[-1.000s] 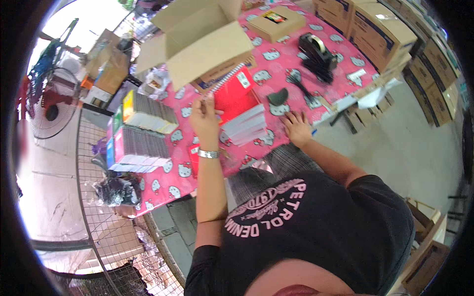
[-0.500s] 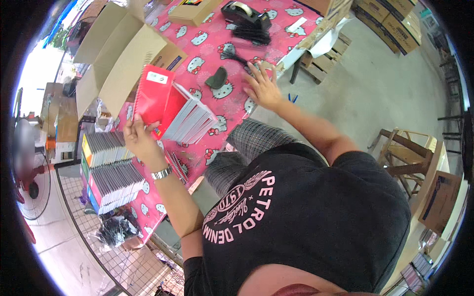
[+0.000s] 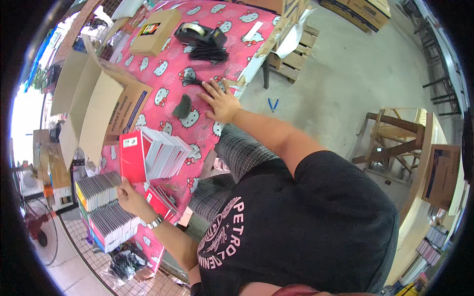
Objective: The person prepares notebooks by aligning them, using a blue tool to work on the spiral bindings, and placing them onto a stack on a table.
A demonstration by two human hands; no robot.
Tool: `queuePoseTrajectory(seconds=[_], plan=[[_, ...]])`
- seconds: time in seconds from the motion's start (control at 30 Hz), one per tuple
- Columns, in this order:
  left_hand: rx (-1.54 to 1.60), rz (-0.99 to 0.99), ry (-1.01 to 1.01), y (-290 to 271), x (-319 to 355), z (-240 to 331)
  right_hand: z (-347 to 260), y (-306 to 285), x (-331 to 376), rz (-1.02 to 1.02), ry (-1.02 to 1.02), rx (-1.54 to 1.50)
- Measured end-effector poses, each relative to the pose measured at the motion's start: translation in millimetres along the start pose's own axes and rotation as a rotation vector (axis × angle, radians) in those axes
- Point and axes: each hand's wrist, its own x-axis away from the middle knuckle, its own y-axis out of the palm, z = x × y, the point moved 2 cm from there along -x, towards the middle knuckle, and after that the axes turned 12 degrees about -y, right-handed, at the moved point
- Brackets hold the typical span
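My left hand [image 3: 131,198] is closed at the lower left corner of a red-covered notebook [image 3: 132,160], its fingertips on the edge. Right against that cover stands a row of notebooks with white page edges [image 3: 168,153]. More red spiral notebooks [image 3: 160,203] lie nearer me, partly behind my left wrist. Beside the left hand are two stacks of spiral notebooks [image 3: 116,226]. My right hand [image 3: 222,102] rests on the pink patterned tablecloth, fingers spread, holding nothing. Its fingertips are by a small bunch of thin black strips [image 3: 191,79]. A dark half-moon piece [image 3: 182,106] lies close by.
A black tape dispenser [image 3: 200,35] and a pile of black strips [image 3: 210,53] sit farther back. An open cardboard box [image 3: 126,108] flanks the notebooks; a smaller box [image 3: 148,42] lies beyond. Blue-handled pliers [image 3: 273,104] are on the floor, near a wooden pallet [image 3: 296,59].
The red notebook, tilted up in my left hand before, now stands level against the row. My left hand has moved toward the stacks; my right hand stays spread on the table. The whole view has shifted.
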Motion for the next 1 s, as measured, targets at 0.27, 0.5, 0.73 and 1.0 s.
queuePoseTrajectory(seconds=[0.27, 0.5, 0.73, 1.0], plan=[[-0.278, -0.062, -0.020, -1.9, 4.4, -17.6, 3.5, -1.2, 2.0, 0.014, 0.030, -0.070], [-0.209, 0.016, 0.056, -9.3, 5.4, -24.0, -2.7, 3.9, -2.5, -0.004, 0.011, -0.072], [-0.129, 0.045, 0.034, -10.6, 18.8, -18.3, 2.1, 2.9, -0.1, -0.075, 0.025, 0.007], [0.022, 0.118, -0.022, -43.3, 76.3, -38.0, -1.2, 0.2, -2.7, -0.063, 0.000, 0.031]])
